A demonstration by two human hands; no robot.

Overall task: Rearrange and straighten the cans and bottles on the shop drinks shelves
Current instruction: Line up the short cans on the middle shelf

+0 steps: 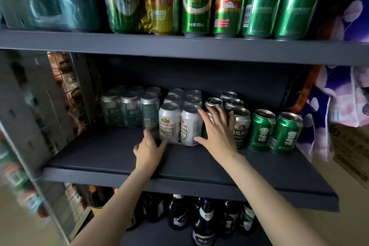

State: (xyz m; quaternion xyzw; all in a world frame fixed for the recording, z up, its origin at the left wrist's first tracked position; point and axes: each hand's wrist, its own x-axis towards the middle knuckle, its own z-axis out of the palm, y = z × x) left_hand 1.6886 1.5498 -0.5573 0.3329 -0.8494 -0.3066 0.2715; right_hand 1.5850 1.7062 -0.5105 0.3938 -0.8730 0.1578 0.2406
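On the middle shelf (111, 156) stands a shrink-wrapped pack of white cans (179, 120). My left hand (150, 148) reaches to its lower left corner, fingers spread and touching the wrap. My right hand (217, 132) lies flat with straight fingers against the pack's right side, in front of a green can (241, 126). A wrapped pack of green cans (129, 110) sits to the left. Two loose green cans (261, 130) (286, 133) stand at the right. Silver-topped cans (229, 102) line up behind my right hand.
Tall green beer cans (196, 0) fill the upper shelf. Dark bottles (203, 219) stand on the shelf below. A wire rack (65, 86) borders the left side. Purple and white packaging (339, 106) hangs at the right, with a cardboard box (351, 150) under it.
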